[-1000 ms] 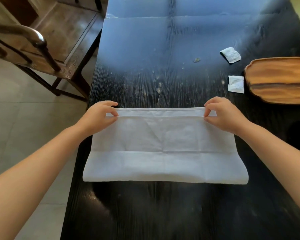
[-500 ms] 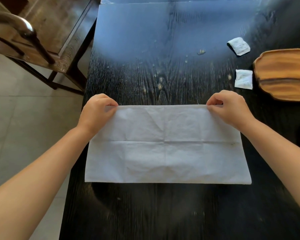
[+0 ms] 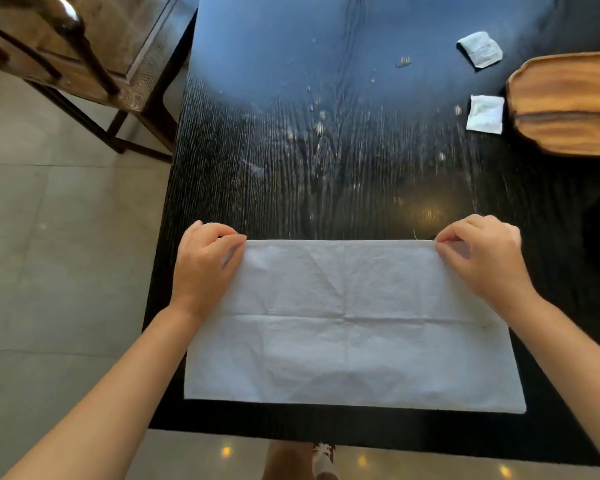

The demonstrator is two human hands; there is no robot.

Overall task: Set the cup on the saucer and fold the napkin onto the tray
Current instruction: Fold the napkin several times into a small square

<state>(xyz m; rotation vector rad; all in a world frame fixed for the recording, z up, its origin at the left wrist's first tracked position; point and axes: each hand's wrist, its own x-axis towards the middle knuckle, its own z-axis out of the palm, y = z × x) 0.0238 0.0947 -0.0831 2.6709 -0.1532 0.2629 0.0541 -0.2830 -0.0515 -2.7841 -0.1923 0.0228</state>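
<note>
White cloth, the napkin [image 3: 350, 323], lies flat on the black bench [image 3: 326, 161], folded into a wide rectangle near the bench's front edge. The left hand [image 3: 205, 268] pinches the napkin's far left corner, its grip closed on the fabric; the right hand [image 3: 482, 261] pinches the far right corner likewise. Beyond the napkin and to its right sits the wooden tray [image 3: 568, 102], well apart from it. Two small white packets [image 3: 485, 114] lie just beside the tray's left rim. No cup or saucer can be made out.
</note>
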